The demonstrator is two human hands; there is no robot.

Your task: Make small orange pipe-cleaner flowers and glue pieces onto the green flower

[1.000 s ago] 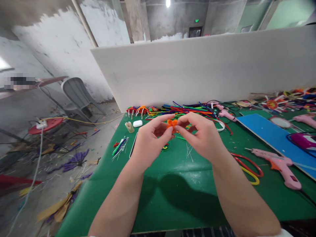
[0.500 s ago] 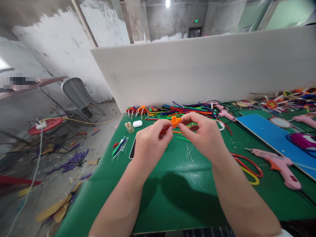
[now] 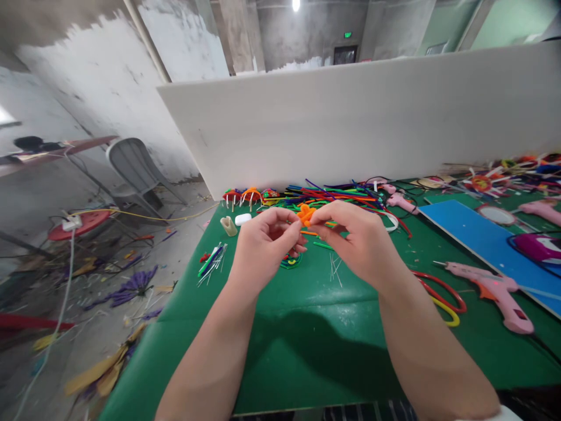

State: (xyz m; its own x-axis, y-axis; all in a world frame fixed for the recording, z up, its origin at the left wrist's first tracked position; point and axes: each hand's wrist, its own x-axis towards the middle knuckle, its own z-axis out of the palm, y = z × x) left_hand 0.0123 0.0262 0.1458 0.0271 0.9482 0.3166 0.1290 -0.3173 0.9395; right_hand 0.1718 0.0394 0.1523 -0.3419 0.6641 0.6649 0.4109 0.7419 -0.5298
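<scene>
Left hand (image 3: 267, 244) and right hand (image 3: 357, 235) pinch 1 orange fuzzy piece (image 3: 305, 214) in narrow grip, toward far edge of bench (image 3: 302, 374); uneven pulling could deform it.

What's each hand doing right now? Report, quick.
Left hand: curled at the orange piece; grip cannot be told.
Right hand: closed, pinching the orange piece.

Between left hand (image 3: 265, 245) and right hand (image 3: 353, 237), pipe-cleaner piece (image 3: 305, 214); around it on the table (image 3: 315, 362), pipe-cleaner heap (image 3: 335, 193) at one o'clock, glue gun (image 3: 495, 285) at four, case (image 3: 243, 219) at nine.
</scene>
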